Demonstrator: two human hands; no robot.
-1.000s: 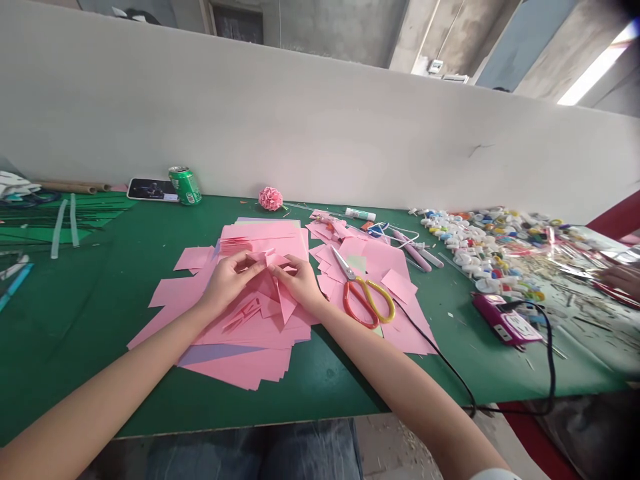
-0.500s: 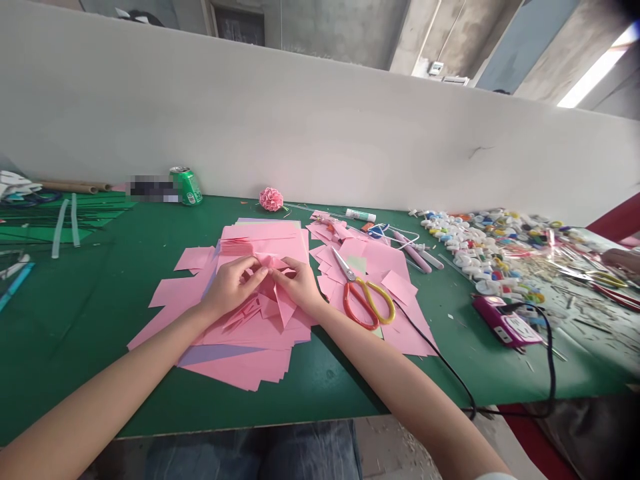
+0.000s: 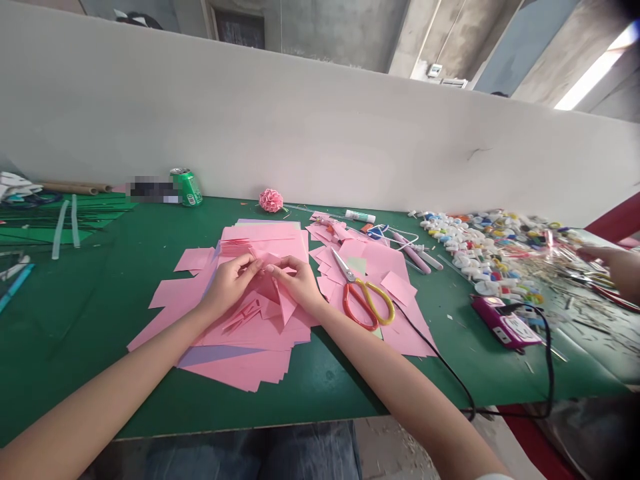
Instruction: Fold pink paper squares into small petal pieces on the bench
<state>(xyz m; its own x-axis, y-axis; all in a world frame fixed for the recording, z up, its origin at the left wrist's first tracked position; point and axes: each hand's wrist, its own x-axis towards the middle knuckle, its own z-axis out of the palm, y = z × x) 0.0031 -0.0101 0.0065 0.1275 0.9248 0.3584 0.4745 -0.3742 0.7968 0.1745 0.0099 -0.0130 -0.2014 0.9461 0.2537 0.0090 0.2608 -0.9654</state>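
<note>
Between my two hands is a small piece of pink paper, partly covered by my fingers. My left hand pinches its left side, thumb against fingers. On the other side, my right hand pinches it too. Both hands hover over a stack of pink sheets with some purple ones among them. Folded pink paper pieces lie on the stack just below my hands, and a neat pile of pink strips sits behind my left hand.
Scissors with red and yellow handles lie right of my hands on more pink paper. A pink paper ball and a green can stand at the back. A magenta power strip trails a black cable. At far right is another person's hand.
My fingers have shifted slightly on the pink paper, the left fingertips drawing a little away from the right. The other person's hand has reached further in from the right.
</note>
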